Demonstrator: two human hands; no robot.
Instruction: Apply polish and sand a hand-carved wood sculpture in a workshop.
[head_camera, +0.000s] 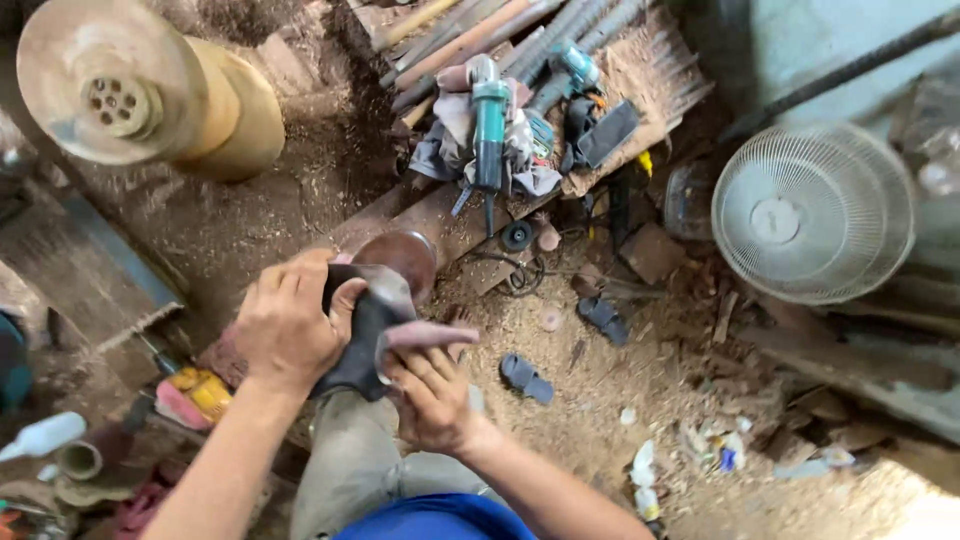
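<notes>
Both hands meet over the person's knee: the left hand (290, 325) is curled round a dark cloth (362, 335), fingers wrapped over its top, and the right hand (430, 385) grips the same cloth from below, thumb stretched flat across it. Just behind the cloth, touching it, sits a round brown wooden piece (400, 258); how much of it the cloth covers I cannot tell. The forearms rise from the bottom edge, cut off at the elbows, above grey trousers and a blue shirt. The floor (620, 390) is bare dirt thick with sawdust, chips and scraps. Two dark sandals (560, 345) lie apart near the right hand. Farther off, a plank holds a teal grinder (489, 120) on crumpled rags, a second teal tool (572, 68) beside it, with pipes and poles stacked behind. A white fan (812, 212) lies at the right. Top left stands a dusty lathe disc (105, 90), blurred. A white bottle (45, 435) lies at the left edge, partly cut off.
</notes>
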